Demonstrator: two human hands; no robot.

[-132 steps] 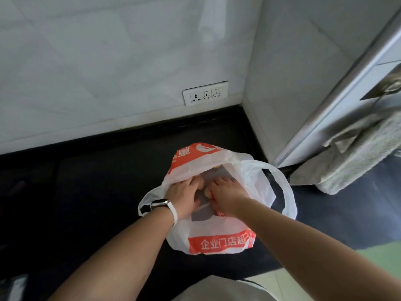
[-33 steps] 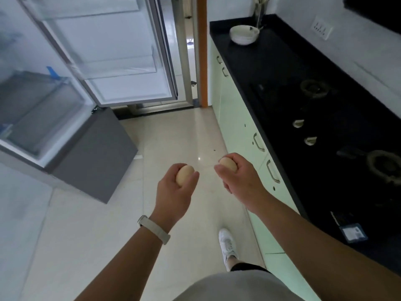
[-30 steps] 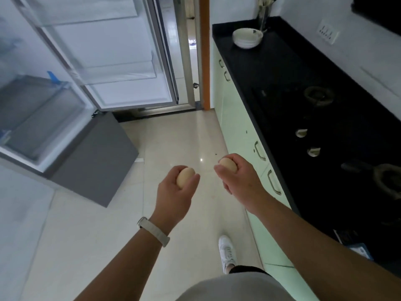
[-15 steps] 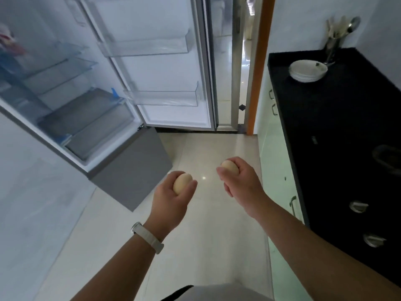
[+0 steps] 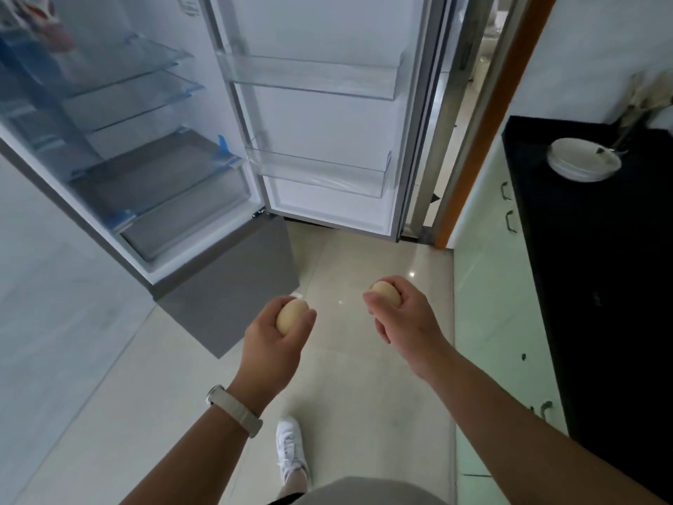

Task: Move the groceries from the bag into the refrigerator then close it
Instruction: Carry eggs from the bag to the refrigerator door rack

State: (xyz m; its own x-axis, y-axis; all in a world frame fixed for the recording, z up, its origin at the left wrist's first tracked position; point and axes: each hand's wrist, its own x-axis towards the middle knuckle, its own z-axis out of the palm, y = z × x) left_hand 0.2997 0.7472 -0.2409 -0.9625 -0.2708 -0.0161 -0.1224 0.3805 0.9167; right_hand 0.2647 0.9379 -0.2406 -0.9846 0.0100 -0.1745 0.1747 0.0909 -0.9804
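Pale floor tiles lead to the open refrigerator, nearer now than a second ago. My left hand grips one egg, my right hand grips another egg; shelving them comes next, I judge.

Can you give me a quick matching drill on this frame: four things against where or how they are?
1. left hand
2. fridge door
3. bowl
4. shoe

A. on the black counter
B. shut on an egg
C. on the floor tiles
D. swung open, shelves bare

Pairs: 1-B, 2-D, 3-A, 4-C
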